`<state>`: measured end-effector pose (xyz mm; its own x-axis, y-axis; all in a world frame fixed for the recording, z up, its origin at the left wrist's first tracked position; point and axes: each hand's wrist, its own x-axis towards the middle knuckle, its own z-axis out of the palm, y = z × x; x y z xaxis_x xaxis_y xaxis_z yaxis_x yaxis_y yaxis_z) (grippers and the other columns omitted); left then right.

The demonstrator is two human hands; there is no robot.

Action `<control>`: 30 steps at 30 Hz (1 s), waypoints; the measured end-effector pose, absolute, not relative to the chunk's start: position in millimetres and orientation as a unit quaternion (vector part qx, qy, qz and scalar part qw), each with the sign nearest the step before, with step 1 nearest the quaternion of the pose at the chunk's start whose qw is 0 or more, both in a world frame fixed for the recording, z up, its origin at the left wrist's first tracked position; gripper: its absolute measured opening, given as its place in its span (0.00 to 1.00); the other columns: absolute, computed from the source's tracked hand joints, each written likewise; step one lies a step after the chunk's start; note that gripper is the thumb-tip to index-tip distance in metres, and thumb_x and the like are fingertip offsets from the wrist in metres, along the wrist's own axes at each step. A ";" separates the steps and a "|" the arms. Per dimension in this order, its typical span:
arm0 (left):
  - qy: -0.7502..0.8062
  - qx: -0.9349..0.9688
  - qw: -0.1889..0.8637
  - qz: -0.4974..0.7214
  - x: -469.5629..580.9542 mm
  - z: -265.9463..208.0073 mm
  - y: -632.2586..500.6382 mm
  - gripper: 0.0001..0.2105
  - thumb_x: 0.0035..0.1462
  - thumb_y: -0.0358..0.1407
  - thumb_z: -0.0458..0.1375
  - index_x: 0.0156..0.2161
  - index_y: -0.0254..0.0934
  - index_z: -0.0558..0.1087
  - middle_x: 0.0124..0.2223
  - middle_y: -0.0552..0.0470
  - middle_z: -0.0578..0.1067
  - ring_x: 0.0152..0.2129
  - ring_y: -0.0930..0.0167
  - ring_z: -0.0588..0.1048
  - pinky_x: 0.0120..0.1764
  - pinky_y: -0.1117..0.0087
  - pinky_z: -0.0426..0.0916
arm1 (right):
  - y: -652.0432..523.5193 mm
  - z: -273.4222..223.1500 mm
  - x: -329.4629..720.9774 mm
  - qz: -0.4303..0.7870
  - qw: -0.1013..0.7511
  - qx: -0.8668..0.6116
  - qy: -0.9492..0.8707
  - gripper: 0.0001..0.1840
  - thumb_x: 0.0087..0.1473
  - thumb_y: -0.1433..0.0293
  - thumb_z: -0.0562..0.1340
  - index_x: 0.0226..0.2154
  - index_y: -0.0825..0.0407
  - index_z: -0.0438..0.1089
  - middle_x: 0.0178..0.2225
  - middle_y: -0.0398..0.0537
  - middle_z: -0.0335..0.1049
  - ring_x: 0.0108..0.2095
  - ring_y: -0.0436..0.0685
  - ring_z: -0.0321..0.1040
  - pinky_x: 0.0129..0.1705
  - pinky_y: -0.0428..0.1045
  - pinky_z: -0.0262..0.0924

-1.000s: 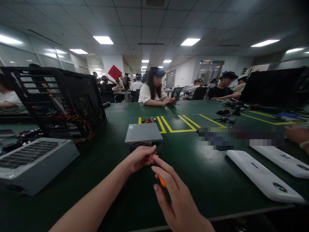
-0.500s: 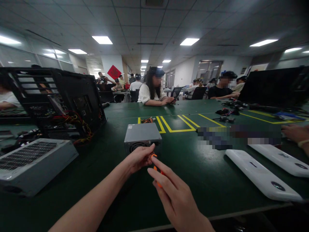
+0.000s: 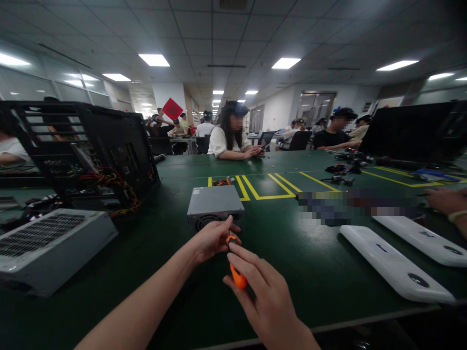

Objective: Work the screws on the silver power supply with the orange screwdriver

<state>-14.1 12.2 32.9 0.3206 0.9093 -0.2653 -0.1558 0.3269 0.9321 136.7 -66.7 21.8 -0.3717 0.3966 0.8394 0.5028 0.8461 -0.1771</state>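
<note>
My right hand (image 3: pixel 268 291) grips an orange-and-black screwdriver (image 3: pixel 239 277) by its handle, thumb below and fingers along the top. The shaft end points away from me, in among the fingers of my left hand (image 3: pixel 214 239), which are pinched around it. Whether a small part is also between those fingertips is hidden. Just beyond both hands, a grey computer power supply (image 3: pixel 216 199) rests on the green table, its fan grille facing me. My left hand covers part of that face.
On the left are an open black computer case (image 3: pixel 120 155) with loose wires and another grey power supply (image 3: pixel 54 248). Two white devices (image 3: pixel 394 262) lie at right, with a co-worker's hand (image 3: pixel 447 199) behind them. A person (image 3: pixel 229 136) sits across the green table (image 3: pixel 292 311).
The fingers of my right hand have shifted on the screwdriver, showing more of its orange handle. My left hand stays at nearly the same place before the power supply.
</note>
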 end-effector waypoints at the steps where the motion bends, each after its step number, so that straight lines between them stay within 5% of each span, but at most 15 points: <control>1: 0.424 0.450 0.696 0.367 -15.8 32.8 11.2 0.23 0.50 0.53 0.52 0.36 0.30 0.70 0.26 0.50 0.73 0.19 0.78 0.70 0.21 0.80 0.60 | -64.7 19.4 136.1 -0.053 0.515 -0.277 -0.810 0.11 0.54 0.70 0.58 0.42 0.54 0.62 0.42 0.56 0.69 0.41 0.57 0.70 0.40 0.51 0.69; 6: 0.312 0.556 0.737 0.225 -31.5 29.4 8.8 0.26 0.46 0.55 0.54 0.36 0.31 0.71 0.31 0.47 0.73 0.27 0.73 0.72 0.26 0.76 0.65 | -63.3 18.2 135.5 0.025 0.534 -0.283 -0.797 0.15 0.52 0.67 0.60 0.42 0.53 0.59 0.43 0.54 0.68 0.46 0.57 0.67 0.42 0.50 0.68; 9: 0.263 0.602 0.731 0.186 -41.0 28.0 10.9 0.22 0.44 0.49 0.60 0.39 0.32 0.71 0.37 0.47 0.73 0.36 0.69 0.72 0.37 0.71 0.66 | -66.3 22.4 137.3 0.048 0.474 -0.278 -0.834 0.18 0.55 0.72 0.55 0.50 0.53 0.57 0.48 0.55 0.64 0.50 0.56 0.62 0.48 0.51 0.64; 13: 0.250 0.635 0.707 0.186 -43.3 29.2 13.5 0.20 0.45 0.38 0.63 0.45 0.34 0.68 0.44 0.46 0.72 0.43 0.69 0.70 0.46 0.67 0.63 | -66.1 22.5 138.6 0.013 0.496 -0.281 -0.822 0.12 0.55 0.73 0.54 0.43 0.52 0.64 0.46 0.53 0.67 0.46 0.56 0.66 0.45 0.51 0.66; 16: 0.295 0.597 0.708 0.235 -38.5 29.2 14.3 0.19 0.50 0.33 0.59 0.49 0.34 0.66 0.48 0.44 0.71 0.43 0.68 0.70 0.45 0.66 0.64 | -67.8 24.0 138.4 0.026 0.510 -0.293 -0.808 0.09 0.55 0.73 0.55 0.40 0.52 0.66 0.44 0.52 0.67 0.44 0.55 0.67 0.44 0.51 0.66; 22: 0.361 0.482 0.709 0.366 -24.1 29.9 15.2 0.16 0.53 0.28 0.52 0.48 0.31 0.65 0.48 0.39 0.71 0.40 0.68 0.73 0.42 0.67 0.67 | -70.0 25.8 137.6 0.004 0.474 -0.318 -0.821 0.18 0.55 0.75 0.51 0.50 0.56 0.59 0.48 0.58 0.63 0.49 0.56 0.63 0.46 0.49 0.64; 27: 0.404 0.429 0.700 0.405 -11.9 36.5 11.0 0.14 0.53 0.25 0.50 0.46 0.30 0.66 0.45 0.39 0.74 0.33 0.71 0.75 0.32 0.73 0.70 | -63.3 27.2 140.1 -0.052 0.513 -0.340 -0.787 0.08 0.56 0.69 0.54 0.37 0.54 0.66 0.37 0.53 0.66 0.35 0.54 0.69 0.34 0.48 0.68; 30: 0.408 0.416 0.696 0.420 -9.1 36.1 11.3 0.14 0.51 0.25 0.51 0.44 0.30 0.68 0.44 0.40 0.74 0.30 0.72 0.76 0.29 0.75 0.70 | -66.9 30.9 139.5 -0.012 0.495 -0.339 -0.800 0.08 0.56 0.70 0.52 0.37 0.54 0.64 0.43 0.58 0.63 0.41 0.57 0.68 0.37 0.50 0.68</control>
<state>-9.1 11.3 36.1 0.3155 0.9234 -0.2187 -0.2455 0.3021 0.9211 139.5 -66.9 30.9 -0.2806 0.5312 0.7994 0.5540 0.7698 -0.3171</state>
